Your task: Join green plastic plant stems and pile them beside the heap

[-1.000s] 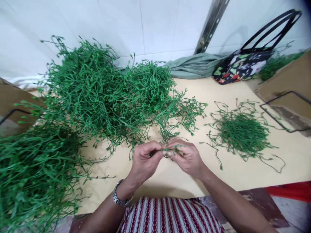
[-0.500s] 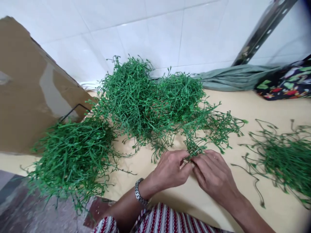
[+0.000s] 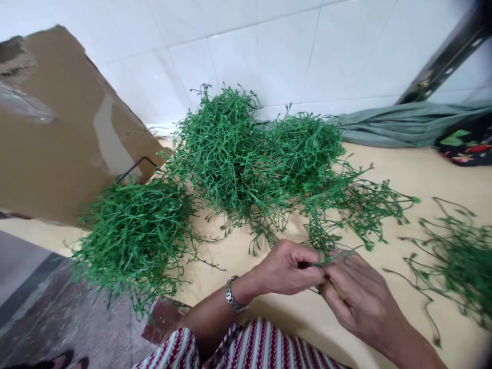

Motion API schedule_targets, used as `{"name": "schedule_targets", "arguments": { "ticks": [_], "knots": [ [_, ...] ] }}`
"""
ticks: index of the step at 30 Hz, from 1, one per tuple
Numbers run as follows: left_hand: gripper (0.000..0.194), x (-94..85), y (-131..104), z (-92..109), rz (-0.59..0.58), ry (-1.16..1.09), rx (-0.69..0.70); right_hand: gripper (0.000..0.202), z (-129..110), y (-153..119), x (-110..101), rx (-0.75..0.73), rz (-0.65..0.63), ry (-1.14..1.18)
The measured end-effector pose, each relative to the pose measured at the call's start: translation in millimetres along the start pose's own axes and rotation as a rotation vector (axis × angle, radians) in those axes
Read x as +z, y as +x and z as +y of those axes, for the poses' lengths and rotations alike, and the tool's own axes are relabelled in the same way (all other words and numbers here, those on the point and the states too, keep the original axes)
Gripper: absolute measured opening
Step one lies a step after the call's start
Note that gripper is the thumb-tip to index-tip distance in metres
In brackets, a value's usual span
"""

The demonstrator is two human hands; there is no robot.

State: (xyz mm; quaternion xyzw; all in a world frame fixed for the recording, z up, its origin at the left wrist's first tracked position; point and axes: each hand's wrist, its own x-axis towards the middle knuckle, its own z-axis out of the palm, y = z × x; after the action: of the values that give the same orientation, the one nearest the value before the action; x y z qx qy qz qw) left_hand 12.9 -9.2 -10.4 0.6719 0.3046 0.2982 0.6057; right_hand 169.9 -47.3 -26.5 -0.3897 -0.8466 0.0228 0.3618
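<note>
My left hand (image 3: 294,269), with a metal watch on its wrist, pinches the base of a green artificial plant sprig (image 3: 323,237). Against it, my right hand (image 3: 359,289) has its fingers closed on the same sprig, a thin stem crossing over its knuckles. The fingertips of both hands meet and hide the exact grip. Just beyond them lies a loose spread of green sprigs (image 3: 357,200), joined to a big tangled heap (image 3: 226,148) and a second rounded heap (image 3: 307,146) by the wall.
Another green pile (image 3: 134,236) hangs over the table's left edge, in front of a cardboard box (image 3: 57,133). Separate thin stems (image 3: 465,266) lie at the right. A grey-green cloth (image 3: 403,125) and a dark floral cloth (image 3: 469,141) lie along the tiled wall.
The view has swung left, so everything sits farther right. My hands remain together; the right hand has turned, and the sprig's stem now lies across its knuckles.
</note>
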Motion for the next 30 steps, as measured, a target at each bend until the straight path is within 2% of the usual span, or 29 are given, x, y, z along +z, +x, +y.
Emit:
{"name": "schedule_targets", "arguments": {
  "ticks": [5,8,12,14,17,18,20,22,23,25,27,30],
  "knots": [
    [0.030,6.6,6,-2,0.171,0.016,0.192,0.022,-8,9,1,0.082,0.093,0.004],
    [0.032,10.7,8,-1,0.188,0.036,0.229,0.021,-10,10,4,0.203,0.144,0.097],
    [0.031,18.0,5,2,0.148,0.053,0.278,0.017,-7,5,8,0.446,0.129,0.366],
    [0.030,18.7,3,2,0.114,0.023,0.265,0.018,-4,2,4,0.529,0.092,0.473],
    [0.025,12.0,2,0,0.144,-0.160,0.088,0.014,7,-5,-18,0.531,0.044,0.500],
    [0.023,8.4,2,-1,0.152,-0.236,0.022,0.013,13,-9,-29,0.536,0.085,0.458],
    [0.023,1.4,2,-3,0.159,-0.355,-0.056,0.010,29,-18,-55,0.580,0.279,0.291],
    [0.025,-3.2,2,-3,0.192,-0.427,-0.092,0.010,50,-32,-79,0.653,0.481,0.025],
    [0.025,-4.4,3,-3,0.219,-0.443,-0.105,0.011,62,-39,-89,0.693,0.522,-0.127],
    [0.025,-4.5,3,-2,0.259,-0.443,-0.132,0.017,88,-57,-103,0.795,0.434,-0.425],
    [0.026,-2.8,4,-2,0.269,-0.431,-0.159,0.018,113,-75,-109,0.883,0.234,-0.680],
    [0.025,0.2,6,-3,0.287,-0.424,-0.169,0.021,139,-97,-109,0.935,0.062,-0.865]
  ]
}}
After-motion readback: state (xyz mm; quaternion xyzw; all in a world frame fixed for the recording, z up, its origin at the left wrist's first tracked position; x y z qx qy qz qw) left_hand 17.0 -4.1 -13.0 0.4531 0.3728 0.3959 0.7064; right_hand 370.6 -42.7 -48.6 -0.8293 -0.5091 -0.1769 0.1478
